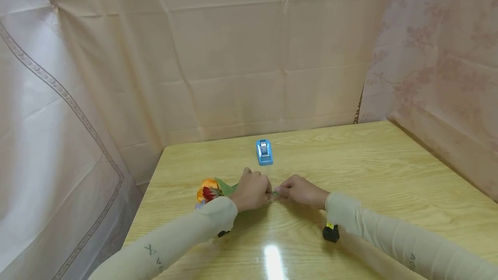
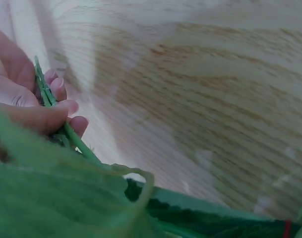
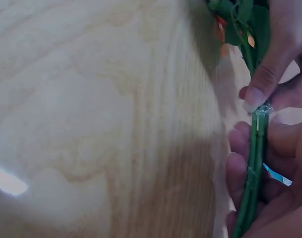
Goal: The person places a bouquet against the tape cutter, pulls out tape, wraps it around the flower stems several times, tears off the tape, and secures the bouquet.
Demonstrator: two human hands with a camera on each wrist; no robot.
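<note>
A small bunch of artificial flowers lies across the left hand's side, with an orange flower (image 1: 207,186), a red rose (image 1: 210,193) and green leaves (image 1: 225,187). The left hand (image 1: 252,190) grips the green stems (image 3: 255,163), its thumb pressed at a band of clear tape (image 3: 262,110) around them. Close beside it, the right hand (image 1: 303,191) holds the lower stems between thumb and curled fingers. In the left wrist view, a large blurred leaf (image 2: 66,198) covers the lower left, and fingers (image 2: 46,119) pinch the stems above it.
A blue tape dispenser (image 1: 264,152) stands on the wooden table (image 1: 350,154) beyond the hands. Small black devices hang under both sleeves, one at the right wrist (image 1: 330,233). Curtains (image 1: 233,55) enclose the table at the back and sides.
</note>
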